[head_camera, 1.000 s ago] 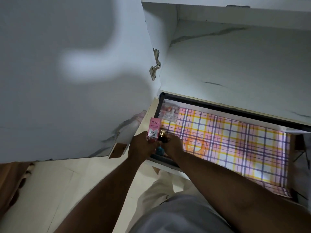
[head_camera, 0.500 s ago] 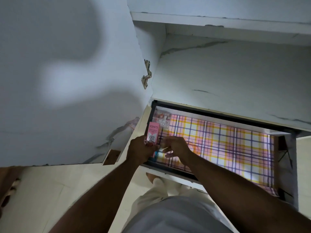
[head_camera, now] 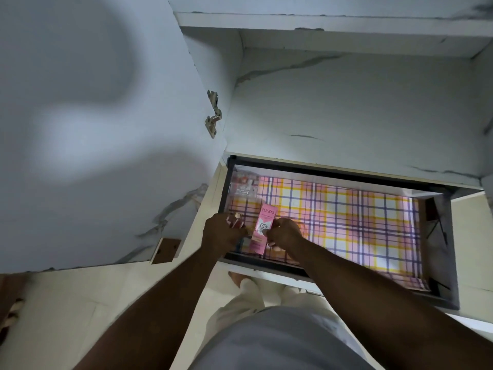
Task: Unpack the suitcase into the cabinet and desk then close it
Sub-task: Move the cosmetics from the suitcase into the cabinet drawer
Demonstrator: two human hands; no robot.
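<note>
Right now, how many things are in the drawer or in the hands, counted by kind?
Pink boxes: 1, the pink Pond's box, held by the right hand.
Small gold-capped items: 1, the small gold-capped item, in the left hand.
Clear packets: 1, the clear packet in the drawer's far left corner.
Total: 3 that I can tell apart.

Setting: home, likely bedroom or dressing area. Evidence: white marble-print cabinet [head_camera: 346, 108] with hinged door [head_camera: 93, 129], pull-out drawer [head_camera: 440, 263] lined in plaid paper [head_camera: 346, 222], cosmetics box [head_camera: 262, 228], pale tiled floor [head_camera: 66, 303].
</note>
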